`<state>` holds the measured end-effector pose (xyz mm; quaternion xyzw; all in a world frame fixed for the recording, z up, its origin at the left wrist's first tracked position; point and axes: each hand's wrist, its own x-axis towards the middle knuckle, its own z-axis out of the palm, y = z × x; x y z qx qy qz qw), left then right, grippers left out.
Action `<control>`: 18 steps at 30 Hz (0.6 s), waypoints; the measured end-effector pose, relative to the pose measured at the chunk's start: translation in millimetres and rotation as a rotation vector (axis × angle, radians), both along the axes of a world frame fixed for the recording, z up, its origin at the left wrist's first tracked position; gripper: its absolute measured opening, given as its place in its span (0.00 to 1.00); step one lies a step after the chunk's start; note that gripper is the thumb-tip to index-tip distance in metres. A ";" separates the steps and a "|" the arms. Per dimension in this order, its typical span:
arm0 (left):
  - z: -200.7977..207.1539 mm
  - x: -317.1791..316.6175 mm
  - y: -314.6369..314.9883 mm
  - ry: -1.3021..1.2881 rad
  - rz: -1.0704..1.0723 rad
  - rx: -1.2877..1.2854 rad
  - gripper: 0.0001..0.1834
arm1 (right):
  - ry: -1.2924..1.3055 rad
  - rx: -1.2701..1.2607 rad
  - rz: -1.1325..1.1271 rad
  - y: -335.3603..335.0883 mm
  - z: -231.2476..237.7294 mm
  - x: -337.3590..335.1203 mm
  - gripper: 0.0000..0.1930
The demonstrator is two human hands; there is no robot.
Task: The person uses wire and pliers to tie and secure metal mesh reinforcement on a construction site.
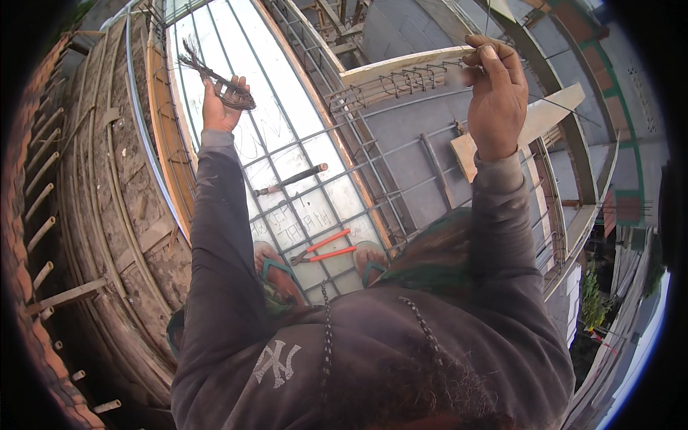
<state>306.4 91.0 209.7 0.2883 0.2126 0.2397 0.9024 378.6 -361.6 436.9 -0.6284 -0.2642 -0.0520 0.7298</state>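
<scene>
The left hand (217, 107) grips a bundle of tie wire (215, 75) above the rebar grid (315, 208); the right hand (494, 93) pinches what seems a single strand (487, 18), apparently drawn out for tying; pincers (322, 247) lie below

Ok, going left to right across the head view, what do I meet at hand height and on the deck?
Brick wall edge → left hand holding a bundle of tie wire → dark bar tool → orange-handled pincers → wooden board, right hand raised.
</scene>
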 end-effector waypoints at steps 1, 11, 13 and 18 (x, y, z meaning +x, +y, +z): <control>4.6 -1.2 4.8 -0.015 -0.002 0.034 0.40 | -0.005 0.080 -0.028 -0.8 -0.4 0.8 0.11; 74.8 -6.6 -75.0 0.269 -0.568 0.457 0.50 | -0.211 -0.041 -0.028 32.6 -36.1 -29.0 0.13; 118.9 -1.1 -126.2 -0.033 -0.810 0.423 0.51 | -0.245 -0.006 0.009 47.7 -46.2 -34.7 0.10; 150.6 13.6 -187.7 -0.125 -0.554 0.186 0.32 | -0.765 -0.460 0.074 70.6 -60.3 -52.2 0.09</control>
